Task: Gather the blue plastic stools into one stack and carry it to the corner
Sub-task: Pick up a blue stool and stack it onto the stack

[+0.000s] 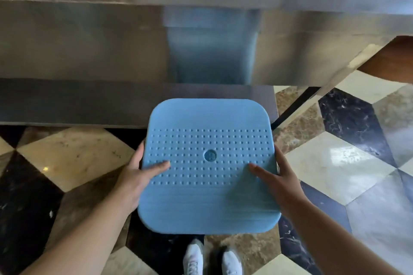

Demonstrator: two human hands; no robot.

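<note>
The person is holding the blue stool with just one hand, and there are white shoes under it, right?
Not quite. The head view shows both hands on the blue stool: the left hand and the right hand grip opposite sides. The white shoes are indeed below it.

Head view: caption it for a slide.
Both hands grip a blue stool by its seat edges above a tiled floor.

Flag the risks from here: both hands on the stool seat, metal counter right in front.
1. The left hand and right hand pinch only the side edges of the blue stool, thumbs on top; smooth plastic could slip.
2. The stool's far edge sits close to the metal counter; swinging it forward may knock the panel.
3. The seat hides the floor ahead of the white shoes; tripping is possible.
</note>
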